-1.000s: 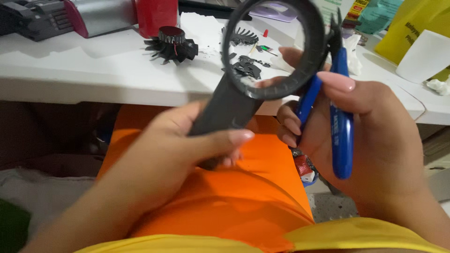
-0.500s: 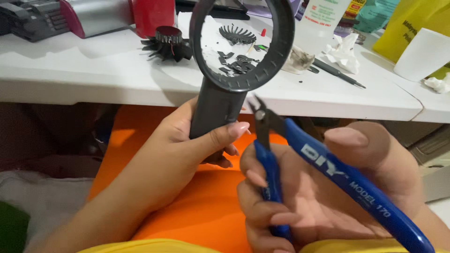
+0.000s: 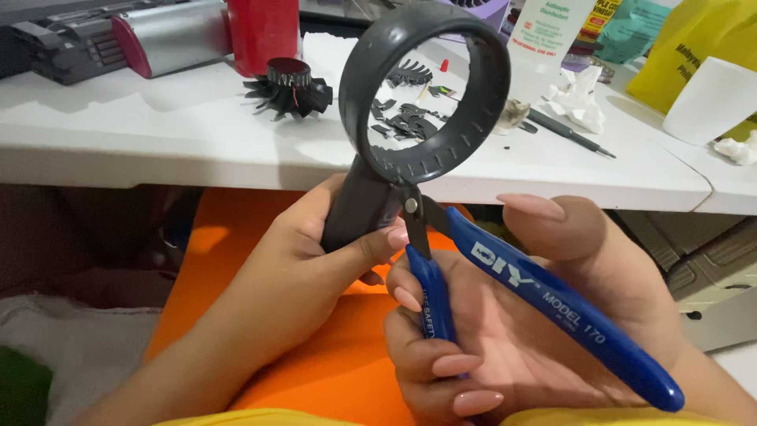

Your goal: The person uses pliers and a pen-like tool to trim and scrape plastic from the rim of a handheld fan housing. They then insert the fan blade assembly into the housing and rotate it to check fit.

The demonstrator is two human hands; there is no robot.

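1. The left hand (image 3: 315, 252) has its grip closed around the handle of a dark grey plastic ring frame (image 3: 426, 91), thumb across the front, fingers wrapped behind.
2. The right hand (image 3: 512, 331) has its grip closed on blue-handled cutters (image 3: 505, 292): 1 handle lies across the palm under the thumb, the other is pressed by the curled fingers.
3. The cutter's metal tip touches the frame where the ring joins the handle; whether the blades are fully shut there cannot be told.
4. The frame is held upright above an orange lap, in front of the white surface (image 3: 197, 150). Its ring is empty, with small ridges along the inner rim.
5. Through and beside the ring, black plastic fragments (image 3: 402, 122) lie on the surface, with a black finned fan wheel (image 3: 288, 88) to the left and a white bottle (image 3: 544, 39) to the right.
6. Against 0.5 s ago, the cutter tip has moved up from below the handle to the ring's base, and the frame sits slightly lower and more to the right.
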